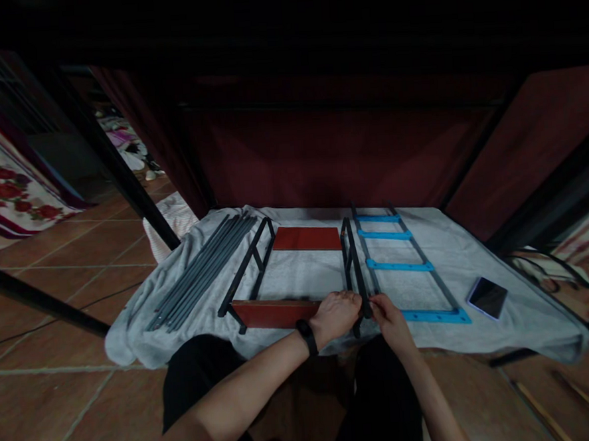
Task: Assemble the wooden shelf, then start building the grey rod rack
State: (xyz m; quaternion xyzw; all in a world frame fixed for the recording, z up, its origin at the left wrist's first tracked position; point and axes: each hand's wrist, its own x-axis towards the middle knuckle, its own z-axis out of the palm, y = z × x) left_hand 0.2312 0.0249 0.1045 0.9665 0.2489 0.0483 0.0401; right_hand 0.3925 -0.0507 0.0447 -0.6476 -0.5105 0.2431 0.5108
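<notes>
A black metal frame [253, 253] with a brown-red board [306, 238] across its far end and another brown-red board [275, 313] across its near end lies on the cloth in front of me. My left hand [337, 316], with a black band on the wrist, is closed around the near right corner, where the near board meets the black side piece [356, 263]. Just right of that corner, my right hand [390, 318] pinches its thumb and fingers together against the outer side of the bar. Whatever lies between those fingertips is too small to make out.
Several grey tubes [202, 273] lie bundled at the left. A ladder-like rack with blue crosspieces [400, 265] lies right of the frame, and a phone [487, 297] beyond it. Grey cloth [520, 316] covers the low surface. Dark posts [116, 165] stand around it.
</notes>
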